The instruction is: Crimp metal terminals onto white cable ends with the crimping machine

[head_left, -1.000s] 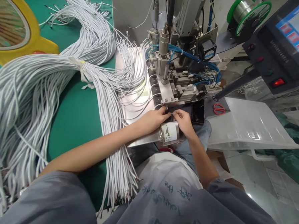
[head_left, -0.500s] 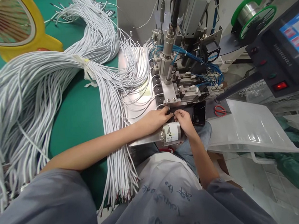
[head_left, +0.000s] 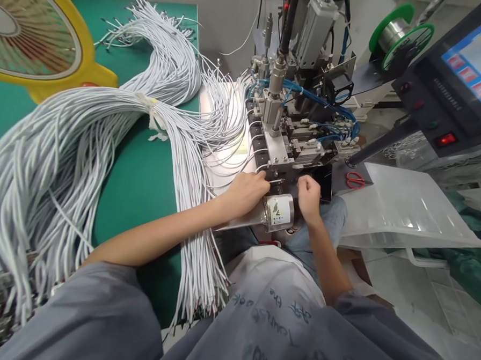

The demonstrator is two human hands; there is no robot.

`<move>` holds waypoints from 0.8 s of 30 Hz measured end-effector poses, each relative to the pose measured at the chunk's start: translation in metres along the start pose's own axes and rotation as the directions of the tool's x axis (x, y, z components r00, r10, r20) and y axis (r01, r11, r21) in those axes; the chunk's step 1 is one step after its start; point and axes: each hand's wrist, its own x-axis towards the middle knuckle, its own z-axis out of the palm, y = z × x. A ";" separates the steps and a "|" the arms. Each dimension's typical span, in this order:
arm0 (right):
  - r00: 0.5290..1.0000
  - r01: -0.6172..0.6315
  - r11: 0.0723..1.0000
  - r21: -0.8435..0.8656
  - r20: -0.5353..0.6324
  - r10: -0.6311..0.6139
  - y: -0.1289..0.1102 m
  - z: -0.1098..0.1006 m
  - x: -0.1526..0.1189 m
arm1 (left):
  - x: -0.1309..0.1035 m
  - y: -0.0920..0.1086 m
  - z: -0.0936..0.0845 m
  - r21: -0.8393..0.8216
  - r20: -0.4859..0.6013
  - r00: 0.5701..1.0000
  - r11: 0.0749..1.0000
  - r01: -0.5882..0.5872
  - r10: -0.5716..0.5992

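My left hand [head_left: 248, 192] is closed around a white cable at the front of the machine [head_left: 280, 144]. The cable's thin end [head_left: 277, 181] pokes out to the right of the fingertips. My right hand [head_left: 309, 198] is curled closed a short way to the right, apart from that cable end and beside a black tray [head_left: 326, 183]. What its fingers hold, if anything, is hidden. Below and between the hands lies a metal cylinder with a white label [head_left: 279, 211]. Several white cables [head_left: 227, 123] run from the left into the machine's black block.
Thick bundles of white cables [head_left: 86, 118] cover much of the green mat [head_left: 135, 196] at left, near a yellow fan [head_left: 86, 48]. Red-handled scissors [head_left: 355, 180], a translucent plastic sheet [head_left: 404, 207], a control screen [head_left: 472, 63] and a solder wire spool [head_left: 395, 35] are at right.
My right hand has drawn away to the right from the left hand and curled closed. My left hand has shifted slightly, and the cable end now shows between them. The view has moved a little.
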 end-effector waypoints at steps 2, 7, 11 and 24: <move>0.991 0.073 0.997 0.006 -0.112 -0.072 -0.018 -0.006 -0.023 | 0.002 -0.002 0.002 0.021 -0.025 0.998 0.998 0.057 -0.056; 0.917 0.040 0.996 0.079 0.392 -0.068 -0.055 0.017 -0.095 | 0.006 -0.009 0.011 0.040 -0.076 0.988 0.989 0.141 -0.138; 0.599 -0.194 0.976 0.099 0.800 0.037 -0.049 0.061 -0.126 | 0.007 -0.011 0.013 0.035 -0.064 0.987 0.988 0.148 -0.146; 0.756 -0.044 0.995 -0.094 0.648 0.094 -0.066 0.013 -0.098 | -0.009 0.013 -0.008 -0.314 -0.235 0.961 0.924 -0.217 0.145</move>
